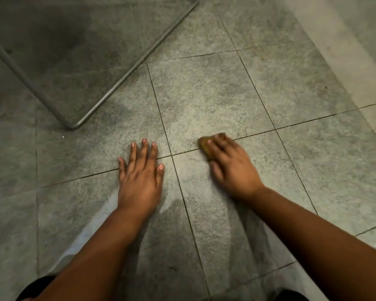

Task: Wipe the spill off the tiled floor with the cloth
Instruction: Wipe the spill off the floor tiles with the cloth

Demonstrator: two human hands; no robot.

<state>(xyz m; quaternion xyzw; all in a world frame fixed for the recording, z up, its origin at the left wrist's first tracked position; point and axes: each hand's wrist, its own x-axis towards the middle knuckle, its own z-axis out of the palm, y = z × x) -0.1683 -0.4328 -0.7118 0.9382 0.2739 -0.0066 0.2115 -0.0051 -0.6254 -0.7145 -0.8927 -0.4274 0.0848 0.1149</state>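
A small brownish cloth (205, 145) lies bunched on the grey tiled floor (215, 94), on a grout line right of centre. My right hand (230, 168) presses down on it, fingers curled over its top, so only its far left edge shows. My left hand (140, 172) rests flat on the tiles to the left, fingers straight and spread, holding nothing. A paler, smeared patch (193, 118) of floor lies just beyond both hands; no distinct puddle is visible.
A bent metal tube frame (119, 83), like a chair or table base, lies on the floor at upper left, its corner near my left hand. A lighter raised strip or wall base (360, 68) runs along the right side. My knees show at the bottom edge.
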